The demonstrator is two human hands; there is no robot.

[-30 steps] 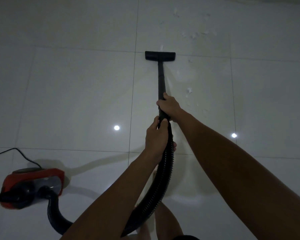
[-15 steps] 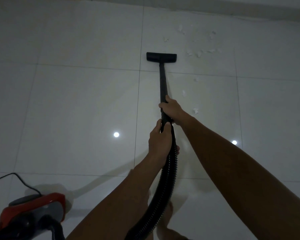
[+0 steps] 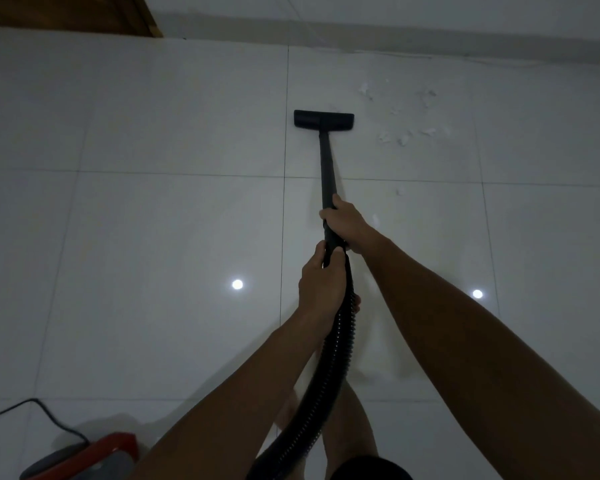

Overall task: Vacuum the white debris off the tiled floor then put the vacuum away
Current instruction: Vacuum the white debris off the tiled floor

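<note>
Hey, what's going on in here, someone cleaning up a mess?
Yes. A person is vacuuming a tiled floor. The right hand grips the black wand, the left hand holds it where the ribbed hose starts. The floor nozzle sits left of scattered white debris, not yet picked up. The red vacuum body rests behind, at bottom left.

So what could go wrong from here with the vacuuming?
The nozzle sits left of the white scraps, so a straight push may miss them, and scraps nearer the feet could get left behind. The power cord and the red vacuum body lie close behind on the left; stepping back might mean a trip. With the left hand and right hand both on the tube, catching a stumble seems harder.
</note>
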